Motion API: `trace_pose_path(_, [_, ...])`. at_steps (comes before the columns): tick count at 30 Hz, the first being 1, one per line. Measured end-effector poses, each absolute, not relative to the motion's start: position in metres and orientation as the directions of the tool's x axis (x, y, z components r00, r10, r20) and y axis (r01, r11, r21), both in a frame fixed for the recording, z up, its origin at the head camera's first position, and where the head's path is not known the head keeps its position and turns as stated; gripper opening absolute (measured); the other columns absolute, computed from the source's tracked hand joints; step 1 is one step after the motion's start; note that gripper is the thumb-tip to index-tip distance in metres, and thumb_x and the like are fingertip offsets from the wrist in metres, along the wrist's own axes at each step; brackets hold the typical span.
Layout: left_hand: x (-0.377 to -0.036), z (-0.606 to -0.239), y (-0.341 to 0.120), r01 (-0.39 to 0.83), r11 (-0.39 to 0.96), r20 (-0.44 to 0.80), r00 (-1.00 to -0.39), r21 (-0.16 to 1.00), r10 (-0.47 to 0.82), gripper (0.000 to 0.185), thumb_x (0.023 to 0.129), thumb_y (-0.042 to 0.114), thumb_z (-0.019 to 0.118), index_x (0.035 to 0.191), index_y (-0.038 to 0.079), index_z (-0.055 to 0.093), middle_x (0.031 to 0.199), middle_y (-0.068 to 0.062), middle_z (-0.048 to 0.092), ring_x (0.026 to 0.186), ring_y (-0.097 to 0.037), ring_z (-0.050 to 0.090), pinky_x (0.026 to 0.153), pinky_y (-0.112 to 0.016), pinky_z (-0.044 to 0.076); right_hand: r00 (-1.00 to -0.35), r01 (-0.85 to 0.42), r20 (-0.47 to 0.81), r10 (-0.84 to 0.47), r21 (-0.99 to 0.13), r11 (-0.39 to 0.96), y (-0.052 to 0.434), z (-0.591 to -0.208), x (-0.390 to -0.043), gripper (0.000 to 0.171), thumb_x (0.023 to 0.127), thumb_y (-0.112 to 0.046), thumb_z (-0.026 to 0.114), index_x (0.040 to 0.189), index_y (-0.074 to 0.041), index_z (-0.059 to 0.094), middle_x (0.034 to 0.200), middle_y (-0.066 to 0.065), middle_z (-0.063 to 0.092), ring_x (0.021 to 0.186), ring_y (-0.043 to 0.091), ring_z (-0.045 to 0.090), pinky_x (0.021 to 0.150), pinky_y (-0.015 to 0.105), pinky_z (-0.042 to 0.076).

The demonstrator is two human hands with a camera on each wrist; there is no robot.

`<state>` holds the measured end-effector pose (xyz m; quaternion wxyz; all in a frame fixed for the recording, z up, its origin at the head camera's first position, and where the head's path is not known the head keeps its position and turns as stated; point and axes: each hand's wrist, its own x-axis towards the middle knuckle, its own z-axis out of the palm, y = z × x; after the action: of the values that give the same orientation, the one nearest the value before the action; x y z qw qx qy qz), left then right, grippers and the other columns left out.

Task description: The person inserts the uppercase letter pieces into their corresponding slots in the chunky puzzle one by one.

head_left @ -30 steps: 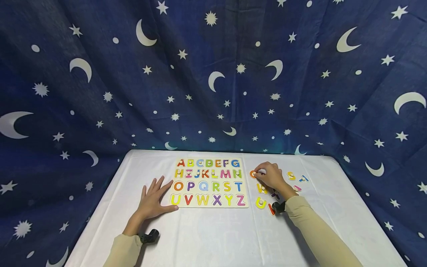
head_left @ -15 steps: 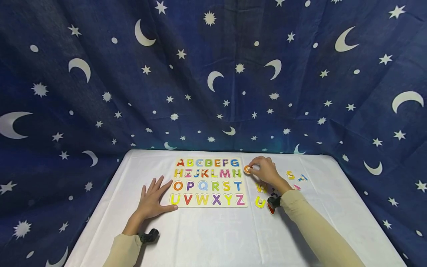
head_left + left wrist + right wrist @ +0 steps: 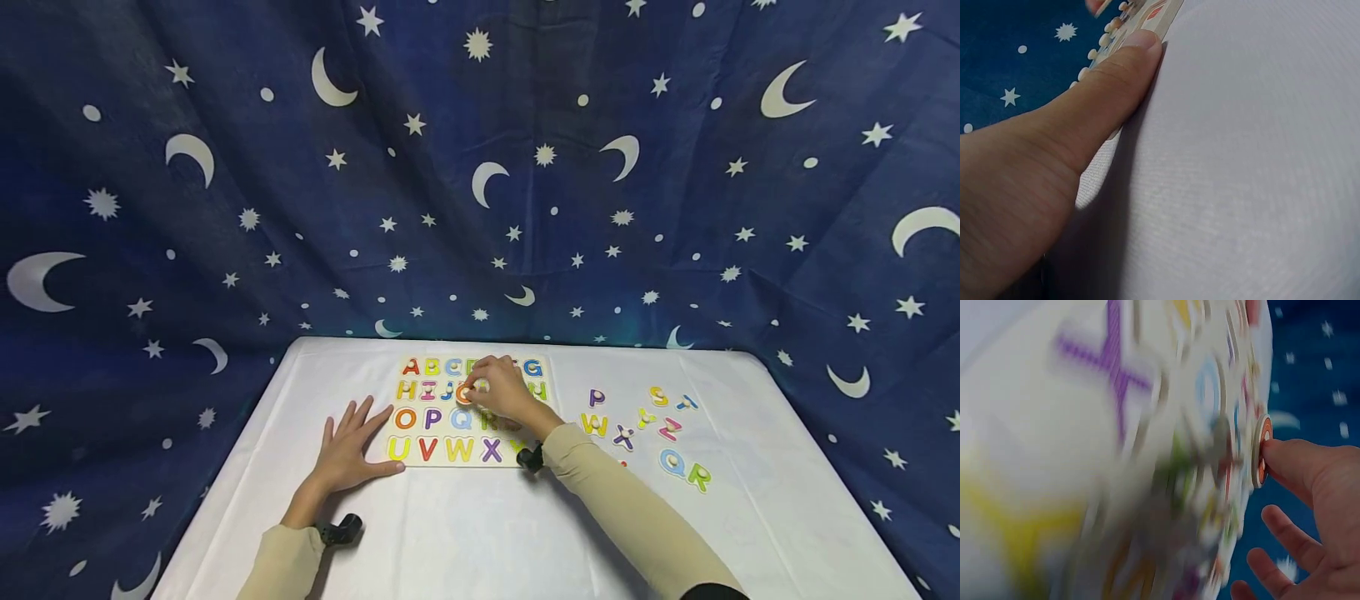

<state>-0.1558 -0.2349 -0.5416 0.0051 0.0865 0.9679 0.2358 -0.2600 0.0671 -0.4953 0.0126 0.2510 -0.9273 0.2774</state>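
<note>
An alphabet puzzle board (image 3: 468,457) lies on the white table (image 3: 480,533). My right hand (image 3: 501,390) hovers over the board's middle rows and pinches an orange letter O piece (image 3: 466,394); the right wrist view shows that orange piece (image 3: 1262,452) held by thumb and finger just above the blurred board (image 3: 1054,437). My left hand (image 3: 347,448) lies flat on the table at the board's lower left corner, fingers spread. In the left wrist view the thumb (image 3: 1110,87) touches the board's edge (image 3: 1160,15).
Loose letter pieces lie right of the board: a purple P (image 3: 596,397), a yellow W (image 3: 593,424), an S (image 3: 657,396), a Q (image 3: 672,461) and a green R (image 3: 699,477) among several. A starry blue cloth (image 3: 480,167) hangs behind the table.
My right hand lifted the orange O from the loose pieces and carried it left over the board. The left hand stayed put.
</note>
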Motion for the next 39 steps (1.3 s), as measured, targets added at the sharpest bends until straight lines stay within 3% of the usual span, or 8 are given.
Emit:
trace_pose_path(8, [-0.156,-0.540,-0.236,0.177,0.877,0.033,-0.983,0.447,0.182,0.104,0.070,0.065,0.084,0.156,0.019,0.047,0.167,-0.021,0.025,0.154,-0.050,0.011,0.117,-0.075,-0.001,-0.834,-0.531,0.148,-0.531,-0.475,0.702,-0.001,-0.502,-0.248,0.007,0.090,-0.029,0.079,0.095,-0.025,0.083,0.133,0.003,0.065,0.123,0.030,0.050,0.096,0.048,0.043])
trace_pose_path(15, [-0.157,-0.540,-0.235,0.169,0.877,0.005,-0.982,0.450,0.187,0.105,0.071,0.066,0.084,0.157,0.020,0.044,0.168,-0.021,0.022,0.154,-0.050,0.009,0.117,-0.075,-0.002,-0.831,-0.536,0.102,-0.547,-0.408,0.739,-0.028,-0.509,-0.239,0.009,0.092,-0.034,0.077,0.096,-0.028,0.083,0.138,-0.001,0.061,0.126,0.028,0.047,0.100,0.046,0.041])
trace_pose_path(21, [-0.158,-0.541,-0.236,0.170,0.881,0.014,-0.983,0.441,0.183,0.105,0.071,0.065,0.084,0.157,0.020,0.045,0.168,-0.021,0.022,0.154,-0.050,0.010,0.117,-0.076,-0.001,-0.825,-0.558,0.137,-0.549,-0.351,0.752,-0.036,-0.512,-0.237,0.009,0.092,-0.034,0.077,0.097,-0.030,0.083,0.138,-0.002,0.061,0.126,0.027,0.047,0.100,0.046,0.041])
trace_pose_path(33, [-0.158,-0.541,-0.236,0.170,0.883,0.009,-0.983,0.438,0.184,0.104,0.071,0.065,0.084,0.157,0.021,0.045,0.168,-0.021,0.022,0.154,-0.050,0.010,0.117,-0.075,-0.002,-0.826,-0.552,0.108,-0.553,-0.354,0.755,-0.037,-0.513,-0.236,0.010,0.094,-0.035,0.074,0.097,-0.031,0.082,0.142,-0.002,0.059,0.125,0.027,0.046,0.097,0.044,0.040])
trace_pose_path(39, [-0.157,-0.540,-0.237,0.167,0.884,0.014,-0.984,0.437,0.178,0.105,0.071,0.065,0.084,0.157,0.019,0.045,0.168,-0.021,0.023,0.154,-0.050,0.010,0.118,-0.075,-0.002,-0.798,-0.590,0.151,-0.583,-0.394,0.705,-0.023,-0.509,-0.239,0.019,0.096,-0.035,0.073,0.111,-0.028,0.080,0.140,0.002,0.060,0.125,0.028,0.046,0.097,0.045,0.040])
